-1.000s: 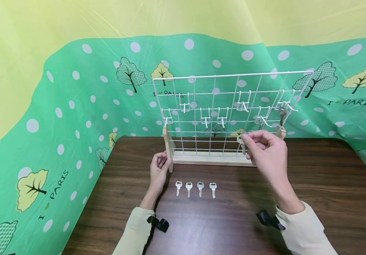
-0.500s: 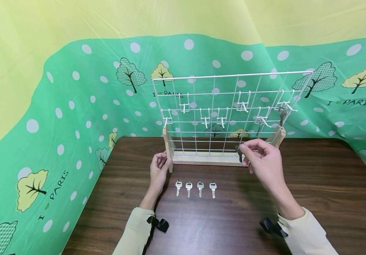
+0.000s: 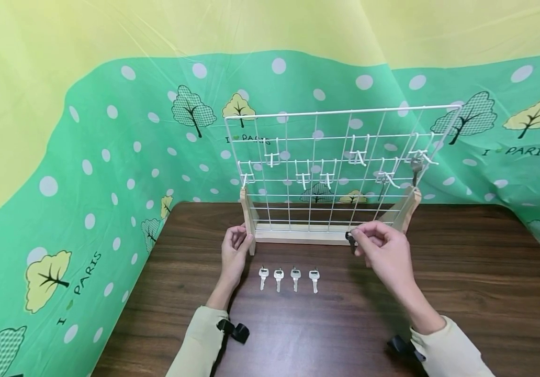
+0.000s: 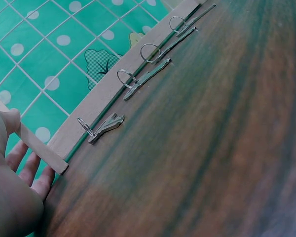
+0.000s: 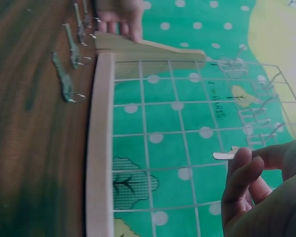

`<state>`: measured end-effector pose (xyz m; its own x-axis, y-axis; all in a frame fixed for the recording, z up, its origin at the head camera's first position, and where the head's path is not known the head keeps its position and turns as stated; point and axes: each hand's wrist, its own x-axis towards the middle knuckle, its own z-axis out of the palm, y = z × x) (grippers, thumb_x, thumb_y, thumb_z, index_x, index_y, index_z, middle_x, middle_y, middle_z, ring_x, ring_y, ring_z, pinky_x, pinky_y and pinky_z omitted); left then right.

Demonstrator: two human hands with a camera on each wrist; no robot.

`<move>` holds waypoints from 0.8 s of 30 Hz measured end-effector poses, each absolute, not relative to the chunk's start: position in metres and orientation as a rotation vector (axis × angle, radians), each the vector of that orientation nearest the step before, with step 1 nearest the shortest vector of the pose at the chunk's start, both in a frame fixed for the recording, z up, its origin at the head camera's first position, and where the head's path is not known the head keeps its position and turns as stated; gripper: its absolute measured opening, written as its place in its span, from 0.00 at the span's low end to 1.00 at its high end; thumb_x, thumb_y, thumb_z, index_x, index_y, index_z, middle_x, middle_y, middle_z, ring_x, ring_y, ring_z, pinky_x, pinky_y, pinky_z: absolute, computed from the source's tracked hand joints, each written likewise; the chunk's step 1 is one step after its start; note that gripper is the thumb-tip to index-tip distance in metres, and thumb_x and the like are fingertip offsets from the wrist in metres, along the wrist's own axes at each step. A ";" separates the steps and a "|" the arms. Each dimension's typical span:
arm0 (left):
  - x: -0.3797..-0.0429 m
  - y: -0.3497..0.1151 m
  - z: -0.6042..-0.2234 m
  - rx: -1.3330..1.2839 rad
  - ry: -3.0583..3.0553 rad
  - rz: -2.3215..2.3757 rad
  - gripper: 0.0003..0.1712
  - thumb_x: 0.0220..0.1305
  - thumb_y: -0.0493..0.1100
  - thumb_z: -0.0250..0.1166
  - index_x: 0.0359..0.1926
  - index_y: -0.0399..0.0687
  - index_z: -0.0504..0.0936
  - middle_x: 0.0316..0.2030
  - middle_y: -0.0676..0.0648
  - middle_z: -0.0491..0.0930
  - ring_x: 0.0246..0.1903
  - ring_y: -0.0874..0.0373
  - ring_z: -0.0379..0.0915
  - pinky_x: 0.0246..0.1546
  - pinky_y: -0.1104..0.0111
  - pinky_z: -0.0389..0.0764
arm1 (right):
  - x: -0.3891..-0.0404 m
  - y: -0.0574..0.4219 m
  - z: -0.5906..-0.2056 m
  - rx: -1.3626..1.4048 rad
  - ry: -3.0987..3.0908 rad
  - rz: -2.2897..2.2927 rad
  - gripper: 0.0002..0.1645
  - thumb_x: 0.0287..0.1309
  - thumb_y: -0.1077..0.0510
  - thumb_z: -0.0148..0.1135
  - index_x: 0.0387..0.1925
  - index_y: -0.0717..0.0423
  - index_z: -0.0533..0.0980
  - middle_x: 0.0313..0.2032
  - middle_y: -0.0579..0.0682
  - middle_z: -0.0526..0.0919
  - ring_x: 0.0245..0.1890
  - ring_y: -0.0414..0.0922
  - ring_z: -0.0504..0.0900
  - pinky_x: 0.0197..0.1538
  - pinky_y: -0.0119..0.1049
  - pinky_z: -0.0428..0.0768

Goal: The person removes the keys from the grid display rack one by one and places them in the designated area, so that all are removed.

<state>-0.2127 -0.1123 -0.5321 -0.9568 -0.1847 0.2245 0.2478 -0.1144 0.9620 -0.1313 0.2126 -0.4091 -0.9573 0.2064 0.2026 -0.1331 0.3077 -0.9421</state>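
My right hand pinches a key between thumb and fingers, held in front of the rack's lower right part. In the right wrist view only a short piece of that key sticks out past the fingertips. My left hand grips the wooden side foot of the white wire grid rack, thumb on one face and fingers on the other. Several silver keys with small rings lie in a row on the table before the rack. Another key hangs from the upper right hook.
White hooks stick out from the grid at two heights. A key hangs at the lower right hook. The brown wooden table ends at a green dotted cloth behind and to the left.
My right hand has moved down and slightly left with the key, from in front of the grid to beside the rack's wooden base bar. The left hand has stayed put.
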 end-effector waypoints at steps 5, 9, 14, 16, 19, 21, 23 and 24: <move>-0.213 -0.112 -0.532 -0.068 -1.878 -2.148 0.15 0.74 0.24 0.66 0.55 0.21 0.72 0.65 0.29 0.82 0.60 0.61 0.79 0.78 0.54 0.71 | -0.130 0.213 -0.420 -0.080 -2.330 1.708 0.10 0.76 0.62 0.69 0.44 0.70 0.84 0.19 0.44 0.85 0.14 0.39 0.77 0.19 0.30 0.78; -0.213 -0.113 -0.532 -0.077 -1.879 -2.147 0.16 0.74 0.25 0.66 0.56 0.21 0.72 0.65 0.29 0.81 0.59 0.62 0.79 0.78 0.53 0.70 | -0.130 0.213 -0.429 -0.086 -2.338 1.756 0.11 0.76 0.63 0.69 0.45 0.71 0.84 0.21 0.46 0.86 0.15 0.40 0.79 0.20 0.31 0.80; -0.212 -0.113 -0.531 -0.075 -1.882 -2.144 0.16 0.74 0.25 0.67 0.56 0.21 0.72 0.65 0.29 0.81 0.59 0.62 0.79 0.78 0.55 0.71 | -0.129 0.211 -0.438 -0.078 -2.347 1.813 0.10 0.75 0.64 0.68 0.45 0.72 0.83 0.23 0.48 0.88 0.17 0.42 0.82 0.20 0.32 0.81; -0.212 -0.113 -0.532 -0.071 -1.883 -2.145 0.16 0.74 0.25 0.67 0.56 0.21 0.72 0.65 0.29 0.81 0.60 0.62 0.79 0.77 0.57 0.72 | -0.129 0.210 -0.442 -0.073 -2.355 1.821 0.09 0.75 0.65 0.69 0.45 0.72 0.83 0.24 0.49 0.88 0.17 0.43 0.83 0.20 0.32 0.81; -0.212 -0.113 -0.531 -0.064 -1.879 -2.150 0.16 0.74 0.25 0.67 0.55 0.21 0.72 0.65 0.29 0.82 0.60 0.61 0.79 0.77 0.59 0.72 | -0.129 0.209 -0.447 -0.083 -2.367 1.846 0.10 0.75 0.65 0.69 0.46 0.72 0.83 0.26 0.51 0.89 0.18 0.44 0.83 0.21 0.32 0.82; -0.212 -0.113 -0.531 -0.063 -1.875 -2.156 0.16 0.74 0.25 0.67 0.55 0.21 0.72 0.65 0.30 0.82 0.61 0.60 0.79 0.76 0.59 0.73 | -0.130 0.209 -0.450 -0.100 -2.376 1.872 0.10 0.75 0.65 0.69 0.46 0.73 0.83 0.27 0.52 0.89 0.19 0.44 0.83 0.21 0.32 0.82; -0.212 -0.113 -0.531 -0.066 -1.874 -2.156 0.16 0.74 0.25 0.67 0.55 0.20 0.72 0.65 0.29 0.81 0.62 0.59 0.79 0.77 0.59 0.72 | -0.130 0.209 -0.454 -0.124 -2.388 1.892 0.10 0.75 0.65 0.69 0.47 0.73 0.83 0.27 0.52 0.90 0.20 0.43 0.84 0.22 0.32 0.82; -0.212 -0.113 -0.531 -0.069 -1.874 -2.156 0.16 0.74 0.25 0.67 0.56 0.20 0.71 0.65 0.29 0.81 0.62 0.58 0.79 0.77 0.58 0.72 | -0.130 0.209 -0.456 -0.133 -2.395 1.899 0.11 0.75 0.64 0.69 0.47 0.73 0.83 0.27 0.51 0.90 0.21 0.43 0.85 0.22 0.31 0.82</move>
